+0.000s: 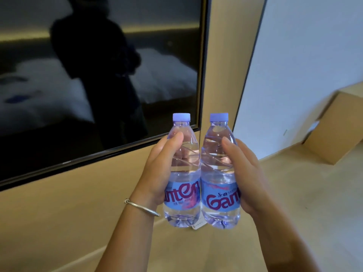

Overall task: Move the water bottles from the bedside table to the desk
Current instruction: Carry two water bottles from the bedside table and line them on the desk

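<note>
so both bottles are up in the air, held upright and side by side, their walls touching or very nearly so. the left hand [157, 173] is wrapped round the left bottle [183, 171], thumb pressed high on its shoulder; the right hand [245, 173] is curled round the right bottle [219, 169] the same way. both caps look seated. below and ahead lies a pale wooden counter [284, 193], under a dark screen [98, 75] on the wall; a small paper slip [198, 225] shows just under the bottle bases.

the risk, as i judge it, is in the landing. the thin clear walls can give under a squeeze and slip in the palm. setting both down at once, one base may catch the slip or land tilted and tip against its neighbour. a bottle placed too close to the counter edge could roll off.
</note>
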